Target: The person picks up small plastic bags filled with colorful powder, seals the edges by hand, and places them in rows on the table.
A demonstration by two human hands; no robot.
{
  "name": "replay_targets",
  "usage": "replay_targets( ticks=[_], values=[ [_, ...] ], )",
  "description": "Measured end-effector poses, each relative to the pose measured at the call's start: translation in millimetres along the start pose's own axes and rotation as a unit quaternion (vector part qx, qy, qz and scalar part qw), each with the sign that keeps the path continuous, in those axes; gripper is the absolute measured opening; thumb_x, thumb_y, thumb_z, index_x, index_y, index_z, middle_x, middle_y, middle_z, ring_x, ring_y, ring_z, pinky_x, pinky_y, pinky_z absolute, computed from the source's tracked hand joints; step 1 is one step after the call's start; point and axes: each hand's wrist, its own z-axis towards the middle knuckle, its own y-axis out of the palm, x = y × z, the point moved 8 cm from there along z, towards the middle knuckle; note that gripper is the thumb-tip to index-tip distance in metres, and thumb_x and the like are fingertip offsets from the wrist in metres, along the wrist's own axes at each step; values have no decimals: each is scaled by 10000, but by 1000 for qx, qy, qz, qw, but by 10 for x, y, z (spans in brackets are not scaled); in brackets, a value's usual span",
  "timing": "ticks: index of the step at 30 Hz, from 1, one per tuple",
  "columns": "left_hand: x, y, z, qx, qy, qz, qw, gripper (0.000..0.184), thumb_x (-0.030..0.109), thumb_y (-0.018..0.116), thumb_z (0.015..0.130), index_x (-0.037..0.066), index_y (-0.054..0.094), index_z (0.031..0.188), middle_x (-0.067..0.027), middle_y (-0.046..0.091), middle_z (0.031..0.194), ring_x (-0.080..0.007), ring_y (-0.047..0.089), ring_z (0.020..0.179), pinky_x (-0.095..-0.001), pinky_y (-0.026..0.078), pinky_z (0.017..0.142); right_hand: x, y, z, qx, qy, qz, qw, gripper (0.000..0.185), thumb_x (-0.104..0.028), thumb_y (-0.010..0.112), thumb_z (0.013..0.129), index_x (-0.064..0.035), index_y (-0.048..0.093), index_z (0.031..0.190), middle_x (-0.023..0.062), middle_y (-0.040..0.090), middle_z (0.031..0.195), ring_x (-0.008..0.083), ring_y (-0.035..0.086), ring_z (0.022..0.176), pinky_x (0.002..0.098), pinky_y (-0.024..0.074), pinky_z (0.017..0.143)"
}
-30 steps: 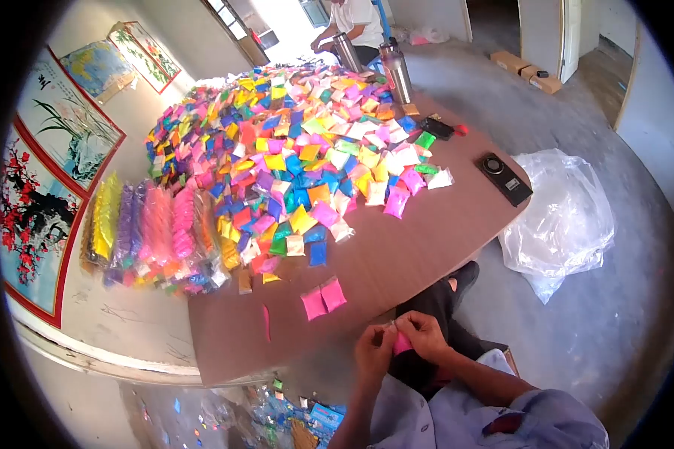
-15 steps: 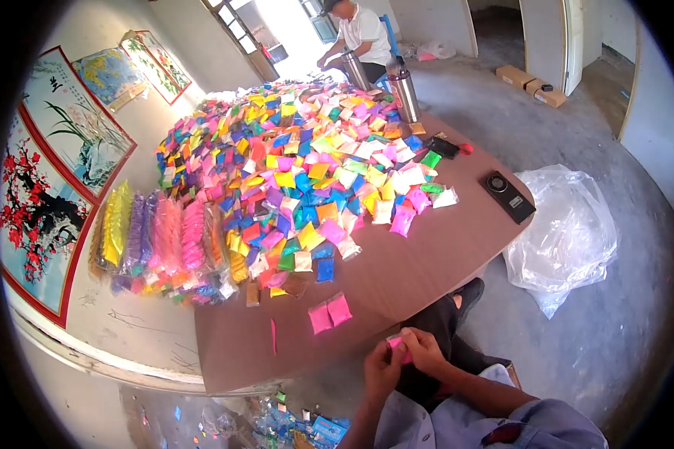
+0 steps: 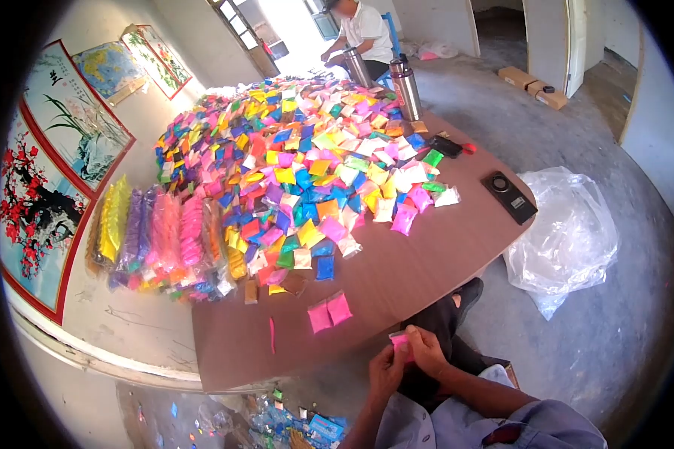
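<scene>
A small pink packet (image 3: pixel 400 341) is pinched between my two hands, just off the table's near edge and above my lap. My left hand (image 3: pixel 386 370) grips its lower left side, and my right hand (image 3: pixel 426 352) holds its right side; part of the packet is hidden by the fingers. On the table (image 3: pixel 397 277), close to the hands, lie two pink packets (image 3: pixel 329 312) side by side. A thin pink strip (image 3: pixel 272 335) lies to their left. Beyond them spreads a large heap of colourful packets (image 3: pixel 299 172).
Long bags of sorted packets (image 3: pixel 157 232) stand at the table's left. A black scale (image 3: pixel 508 196), a black tray (image 3: pixel 445 146) and steel flasks (image 3: pixel 406 90) are on the right side. A clear plastic bag (image 3: pixel 562 232) lies on the floor. Another person (image 3: pixel 363 34) sits at the far end.
The view has tilted, so the table sits lower in the picture than a second ago. The pink packet between my fingers has come up and shows more, with its top edge visible.
</scene>
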Motion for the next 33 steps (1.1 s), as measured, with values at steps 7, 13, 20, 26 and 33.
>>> replay_targets(
  ticks=[7, 13, 20, 26, 33],
  values=[
    [-4, -23, -33, 4, -7, 15, 1000, 345, 317, 638, 1023, -17, 689, 952, -6, 639, 787, -75, 570, 747, -255, 466, 649, 152, -21, -28, -15, 9, -32, 999, 332, -281, 478, 1095, -56, 638, 910, -53, 538, 794, 54, 490, 761, 245, 441, 670],
    [-92, -34, -51, -1, -57, -40, 998, 357, 339, 609, 1033, 1, 670, 935, 3, 616, 789, -78, 558, 736, -254, 453, 653, 116, -31, -55, -13, -18, -53, 998, 317, -290, 525, 1079, -37, 651, 935, -13, 574, 804, 88, 528, 761, 267, 471, 685],
    [-21, -38, -26, 23, -1, -60, 998, 316, 296, 606, 1040, 11, 668, 918, 20, 601, 775, -70, 543, 732, -258, 449, 644, 138, -31, -57, -34, 19, -26, 999, 304, -271, 510, 1078, -50, 650, 924, -5, 584, 802, 87, 528, 739, 249, 461, 676],
    [-79, -46, -9, 7, -3, -27, 1000, 279, 262, 617, 1039, 10, 668, 930, 30, 613, 799, -58, 543, 765, -243, 450, 666, 10, 0, -75, -33, -9, -40, 999, 227, -185, 530, 1065, -46, 656, 936, -51, 567, 812, 51, 513, 756, 231, 456, 669],
    [-279, -117, -14, 44, -25, -93, 994, 282, 259, 627, 1035, 13, 626, 897, 24, 582, 806, -59, 518, 760, -240, 432, 651, 18, 36, -98, -67, -42, -138, 987, 197, -171, 581, 1045, -17, 684, 979, 54, 668, 852, 149, 622, 795, 275, 526, 731]
  ],
)
